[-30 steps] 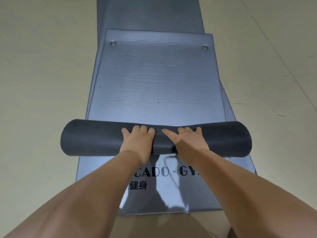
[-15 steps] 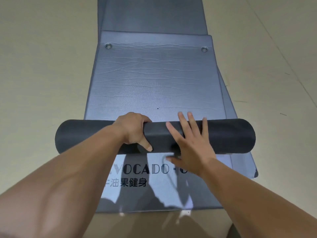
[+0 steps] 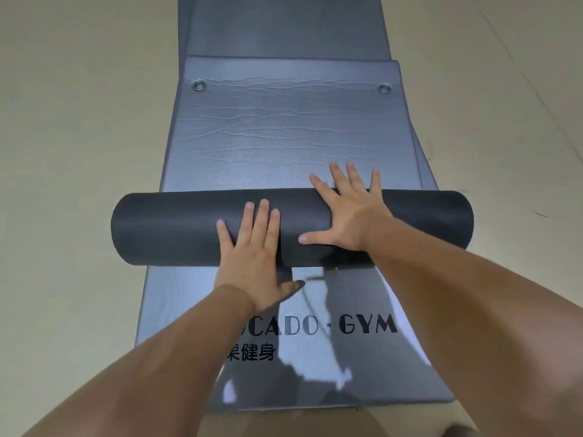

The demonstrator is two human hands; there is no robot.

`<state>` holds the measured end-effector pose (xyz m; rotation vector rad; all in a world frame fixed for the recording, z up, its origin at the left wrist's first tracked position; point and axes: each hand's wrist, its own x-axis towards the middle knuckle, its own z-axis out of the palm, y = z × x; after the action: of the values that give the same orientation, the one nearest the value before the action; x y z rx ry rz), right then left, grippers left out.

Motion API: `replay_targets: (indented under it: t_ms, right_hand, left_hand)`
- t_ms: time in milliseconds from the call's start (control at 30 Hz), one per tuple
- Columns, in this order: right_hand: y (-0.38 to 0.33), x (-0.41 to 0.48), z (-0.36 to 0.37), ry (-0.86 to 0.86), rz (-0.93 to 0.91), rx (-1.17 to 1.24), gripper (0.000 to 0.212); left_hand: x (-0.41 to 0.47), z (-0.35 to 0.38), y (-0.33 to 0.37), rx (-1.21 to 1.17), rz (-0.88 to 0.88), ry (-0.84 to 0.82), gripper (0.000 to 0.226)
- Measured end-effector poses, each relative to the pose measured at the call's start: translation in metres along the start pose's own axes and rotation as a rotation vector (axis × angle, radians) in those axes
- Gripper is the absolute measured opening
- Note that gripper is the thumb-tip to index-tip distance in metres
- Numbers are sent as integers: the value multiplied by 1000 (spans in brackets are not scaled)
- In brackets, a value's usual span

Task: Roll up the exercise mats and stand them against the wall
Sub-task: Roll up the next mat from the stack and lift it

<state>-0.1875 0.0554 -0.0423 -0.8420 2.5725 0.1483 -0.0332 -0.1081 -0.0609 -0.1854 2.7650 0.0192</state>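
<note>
A: Where's the mat at rn?

B: The dark grey rolled mat [image 3: 176, 227] lies crosswise in front of me, its unrolled part [image 3: 284, 143] stretching away w/ two metal eyelets, one far left [image 3: 199, 85] and one far right [image 3: 384, 88]. It sits on top of a flat grey mat [image 3: 315, 367] printed w/ "…CADO · GYM" [image 3: 367, 324] and some Chinese characters [image 3: 252, 353] underneath; my arm hides the start of both.

A: And your hands?

B: Left hand [image 3: 255, 250] is flat, fingers spread and pointing away from me, lying on the near side of the roll, heel down near the flat mat. Not gripping anything. Right hand [image 3: 350, 212] is spread too, palm pressed on top of the roll, fingertips reaching over the far edge, thumb pointing left along the roll. Both sit near the roll's middle, just beside each other, not touching.

A: Anything else around?

B: Another grey mat [image 3: 284, 23] lies flat further out, partly under the one I'm rolling. A mat edge [image 3: 426, 171] pokes out on the right side. All on a beige floor [image 3: 79, 121].
</note>
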Motion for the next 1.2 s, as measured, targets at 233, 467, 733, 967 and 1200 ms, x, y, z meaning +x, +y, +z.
replay_targets:
  t_ms: [233, 467, 733, 967, 1200]
  right_hand:
    - [-7, -26, 38, 241, -40, -7, 129]
    - [7, 13, 22, 46, 43, -44, 156]
    - [14, 54, -20, 49, 22, -33, 133]
    - [10, 79, -34, 28, 75, -134, 147]
    - [11, 77, -49, 59, -14, -153, 104]
  left_hand:
    - [83, -43, -22, -51, 5, -175, 161]
    - [84, -39, -25, 68, 143, 68, 129]
    - [97, -24, -17, 105, 119, 99, 140]
    - [143, -61, -20, -20, 27, 64, 120]
    - [143, -73, -18, -20, 24, 73, 91]
